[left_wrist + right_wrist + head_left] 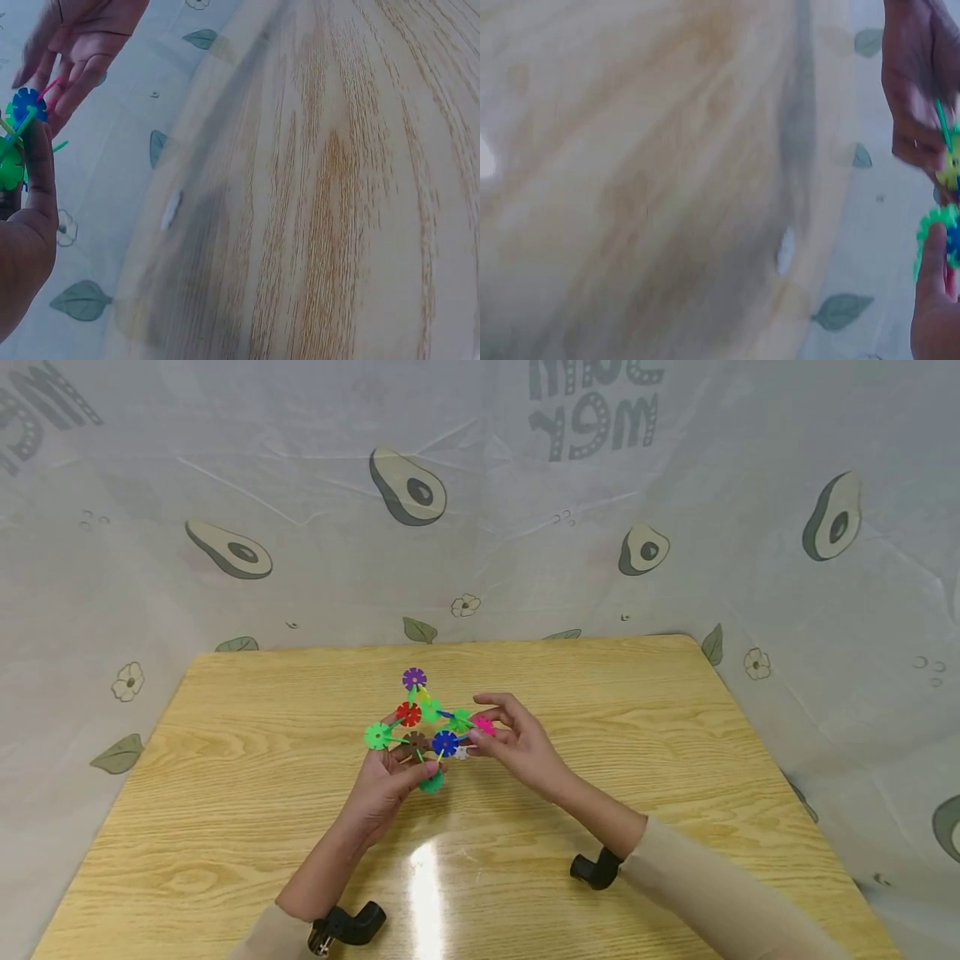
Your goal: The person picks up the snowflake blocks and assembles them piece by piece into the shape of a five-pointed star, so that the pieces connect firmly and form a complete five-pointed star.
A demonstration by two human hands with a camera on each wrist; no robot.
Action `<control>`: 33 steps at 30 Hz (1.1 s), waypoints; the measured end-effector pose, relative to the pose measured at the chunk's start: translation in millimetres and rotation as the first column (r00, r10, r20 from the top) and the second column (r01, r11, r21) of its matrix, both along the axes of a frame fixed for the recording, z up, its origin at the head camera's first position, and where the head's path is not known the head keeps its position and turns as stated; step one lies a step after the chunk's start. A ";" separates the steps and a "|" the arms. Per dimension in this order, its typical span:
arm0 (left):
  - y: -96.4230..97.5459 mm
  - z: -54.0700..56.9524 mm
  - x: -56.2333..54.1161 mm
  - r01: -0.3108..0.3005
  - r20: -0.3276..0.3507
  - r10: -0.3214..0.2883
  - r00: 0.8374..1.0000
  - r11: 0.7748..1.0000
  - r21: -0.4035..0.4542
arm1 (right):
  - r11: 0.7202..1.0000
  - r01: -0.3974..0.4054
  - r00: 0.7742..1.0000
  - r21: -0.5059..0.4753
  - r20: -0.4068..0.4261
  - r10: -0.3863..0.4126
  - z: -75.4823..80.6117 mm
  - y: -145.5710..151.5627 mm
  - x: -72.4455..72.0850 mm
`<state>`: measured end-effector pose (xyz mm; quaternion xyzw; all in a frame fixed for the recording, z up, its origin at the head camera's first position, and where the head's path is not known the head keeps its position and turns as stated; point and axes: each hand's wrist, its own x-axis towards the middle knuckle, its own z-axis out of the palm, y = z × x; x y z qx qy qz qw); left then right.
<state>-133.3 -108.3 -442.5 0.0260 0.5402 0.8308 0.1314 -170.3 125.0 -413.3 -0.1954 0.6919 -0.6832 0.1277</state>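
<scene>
A linked build of notched plastic snowflake discs is held up over the table, in green, blue, red, brown, yellow and purple. My left hand grips its lower left side, the thumb near a green disc at the bottom. At the build's right end, my right hand pinches a pink disc between thumb and fingers. The purple disc sticks up at the top. Both wrist views catch only part of the build, at the frame's edge.
One loose white disc lies on the wooden table, below the hands. A pale cloth printed with avocados and leaves hangs behind the table and along its sides. Each wrist bears a black camera mount.
</scene>
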 end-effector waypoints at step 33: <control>26.2 3.2 -3.3 -0.301 0.123 0.288 0.950 0.949 0.097 | 0.998 0.040 0.992 0.054 0.118 -0.046 -3.7 -9.4 7.1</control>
